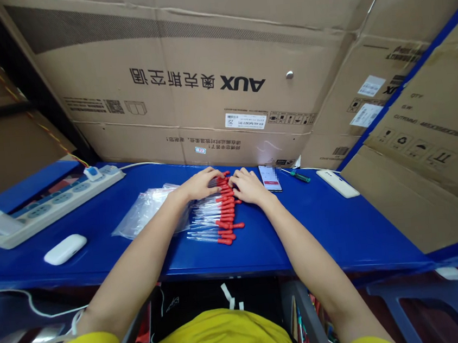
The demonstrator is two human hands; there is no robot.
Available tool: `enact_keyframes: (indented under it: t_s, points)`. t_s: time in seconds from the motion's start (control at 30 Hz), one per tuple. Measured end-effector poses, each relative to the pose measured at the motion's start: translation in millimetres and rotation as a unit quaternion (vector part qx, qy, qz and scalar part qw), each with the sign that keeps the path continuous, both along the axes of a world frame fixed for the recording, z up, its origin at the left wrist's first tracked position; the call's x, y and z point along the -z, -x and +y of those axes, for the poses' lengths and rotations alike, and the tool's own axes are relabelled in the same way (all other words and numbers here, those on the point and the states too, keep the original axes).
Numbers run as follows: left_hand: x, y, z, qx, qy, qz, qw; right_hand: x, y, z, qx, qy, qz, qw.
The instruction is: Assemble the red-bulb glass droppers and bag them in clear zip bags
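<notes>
- Droppers (217, 219): I log a row at table (320, 227) centre. Each long axis runs 9-to-3; red bulbs point to 3 o'clock, clear tubes to 9.
- Left hand (201, 184): palm down on the row's 12 o'clock end, fingers half curled over the tubes. I cannot tell if it grips one.
- Right hand (249, 186): palm down, fingers bent, tips touching the bulbs at the same end. Grip: I cannot tell.
- Bags (147, 210): clear, at 9 o'clock of the row, touching it.
- Phone (269, 178), screwdriver (297, 174): at 3 o'clock of the right hand.
</notes>
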State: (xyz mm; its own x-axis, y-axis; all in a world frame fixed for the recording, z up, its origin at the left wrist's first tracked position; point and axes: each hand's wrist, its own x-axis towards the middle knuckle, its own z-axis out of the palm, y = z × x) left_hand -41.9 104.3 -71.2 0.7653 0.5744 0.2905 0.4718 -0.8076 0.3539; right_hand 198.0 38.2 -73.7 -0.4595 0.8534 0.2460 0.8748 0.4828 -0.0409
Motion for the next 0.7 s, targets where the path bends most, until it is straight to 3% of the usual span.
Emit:
enact_keyframes:
  t_s: [0.17,0.4,0.7]
  points:
    - [-6.6,1,-2,0.003,-0.017,-0.025,1.000,-6.5,-1,-5,-0.014,-0.015,-0.026,0.999]
    - [-9.0,-8,-8,0.070,-0.011,-0.015,0.997,-9.5,-7,-8,-0.030,-0.011,-0.024,0.999]
    - [-2.3,-7,-3,0.037,-0.017,-0.016,0.999,-8.3,-8,-10,0.002,-0.028,0.015,0.999]
